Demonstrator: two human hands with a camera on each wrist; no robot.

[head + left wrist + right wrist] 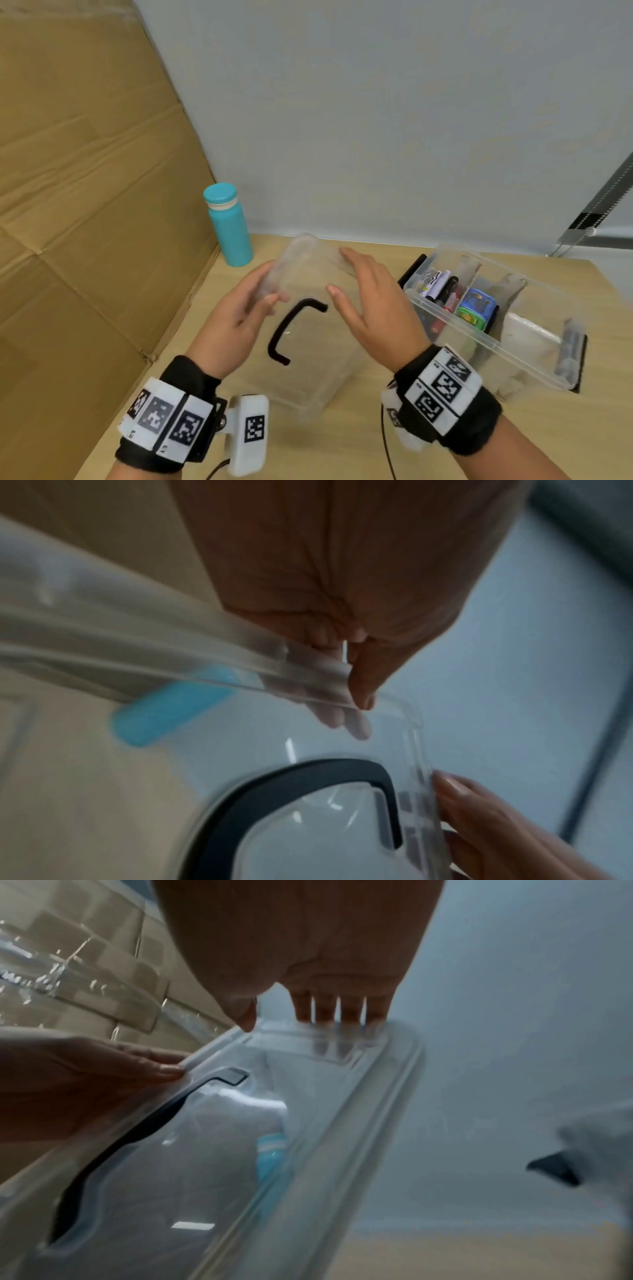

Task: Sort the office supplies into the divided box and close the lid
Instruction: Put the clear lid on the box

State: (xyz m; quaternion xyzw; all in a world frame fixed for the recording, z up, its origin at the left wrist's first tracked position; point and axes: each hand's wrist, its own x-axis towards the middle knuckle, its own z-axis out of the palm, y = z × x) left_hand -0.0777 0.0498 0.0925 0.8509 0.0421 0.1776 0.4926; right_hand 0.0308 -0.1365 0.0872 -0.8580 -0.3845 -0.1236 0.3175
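Observation:
I hold a clear plastic lid [318,370] with a black handle [291,329] tilted above the table, between both hands. My left hand [270,284] pinches its left edge; the left wrist view shows the thumb on top of the lid [308,831] and the fingers behind the plastic. My right hand [339,270] holds the opposite edge, its fingers [329,1010] behind the rim and its thumb in front. The divided clear box [479,335] stands uncovered to the right. It holds markers [442,291] in one compartment and a blue-green item [476,308] in the compartment beside it.
A teal bottle [229,229] stands at the back left against the wall. Large cardboard sheets [85,171] lean along the table's left side. The wooden table [325,445] shows bare in front of the lid.

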